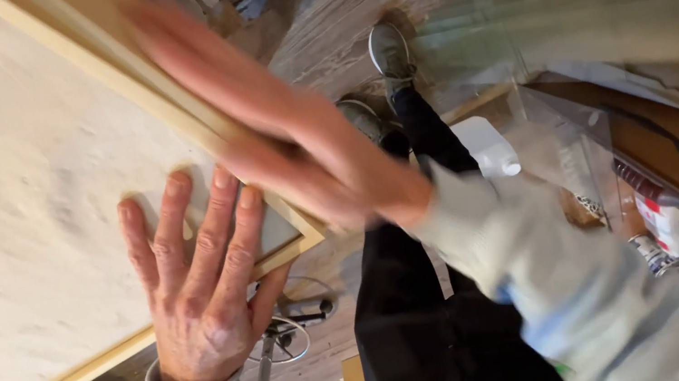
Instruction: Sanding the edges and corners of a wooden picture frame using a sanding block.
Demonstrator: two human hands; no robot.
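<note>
While flat against the pale framed panel (16, 180), both hands: left hand (201, 296) splayed wide, right hand (274, 128) blurred, open; white jug (484, 148) beyond.

Left hand (199, 287) is lying flat, fingers spread, palm down on the wooden panel (7, 182) near its corner. Right hand (274, 128) is stretching open, blurred, along the panel's framed edge, grey-sleeved forearm extended.
</note>
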